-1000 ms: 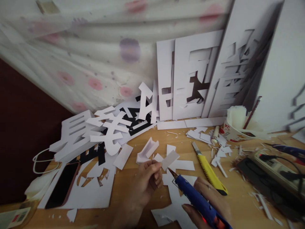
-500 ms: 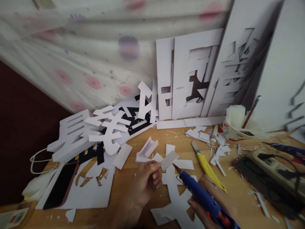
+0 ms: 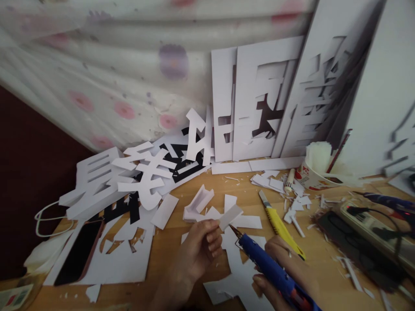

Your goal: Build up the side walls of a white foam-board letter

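Observation:
Between the thumb and fingers of my left hand (image 3: pixel 204 244) is a small white foam board strip (image 3: pixel 231 217). My right hand (image 3: pixel 282 268) is wrapped round a blue hot glue gun (image 3: pixel 266 259), whose metal nozzle points up and left at the strip's lower edge. Whether the nozzle touches the strip I cannot tell. Below both hands lies a white cut-out character (image 3: pixel 235 255), partly hidden by the glue gun. Just behind my left hand sits a folded white channel piece (image 3: pixel 199 203). To its left lies a flat white rectangle (image 3: pixel 165 211).
A yellow utility knife (image 3: pixel 280 229) lies right of the glue gun. Further right are a power strip (image 3: pixel 372 229), a second blue tool (image 3: pixel 385 201) and a paper cup (image 3: pixel 316 172). Cut-out letters (image 3: pixel 151 177) pile at back left, near a phone (image 3: pixel 79 250). Cut boards (image 3: pixel 246 99) lean behind.
The glue gun's nozzle has shifted slightly left and down, closer to the strip's lower edge. The strip has tilted a little in my left hand. The whole view has shifted slightly.

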Available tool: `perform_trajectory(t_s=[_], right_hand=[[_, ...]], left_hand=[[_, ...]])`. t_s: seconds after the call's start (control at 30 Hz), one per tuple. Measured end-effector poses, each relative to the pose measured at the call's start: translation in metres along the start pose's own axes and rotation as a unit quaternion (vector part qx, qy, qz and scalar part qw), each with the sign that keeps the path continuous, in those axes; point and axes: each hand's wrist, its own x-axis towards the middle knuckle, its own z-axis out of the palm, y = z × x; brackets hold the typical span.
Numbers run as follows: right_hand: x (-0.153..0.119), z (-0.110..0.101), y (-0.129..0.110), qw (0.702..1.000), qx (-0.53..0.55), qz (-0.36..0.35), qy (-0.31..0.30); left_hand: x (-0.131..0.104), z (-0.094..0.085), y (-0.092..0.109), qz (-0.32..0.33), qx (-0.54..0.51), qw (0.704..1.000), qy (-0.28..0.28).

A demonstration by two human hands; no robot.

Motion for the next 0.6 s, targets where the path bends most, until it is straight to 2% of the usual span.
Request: perform_trajectory(t_s=[0.27,0.4,0.6], right_hand=[[-0.0025,-0.0030,0.0048,0.999,-0.009,0.020,-0.025],[-0.0036,-0.0017,0.0049,0.999,-0.002,0.040,0.001],[-0.0025,-0.0033,0.0071,0.999,-0.004,0.032,0.013]], left_hand=[[0.0007,-0.0023,-0.0017,-0.004,-0.016,1.000,0.000],[-0.0007,-0.0021,-0.0022,-0.008,-0.016,1.000,0.007],[-0.0005,-0.0048,-0.0038,-0.005,-0.013,1.000,-0.025]])
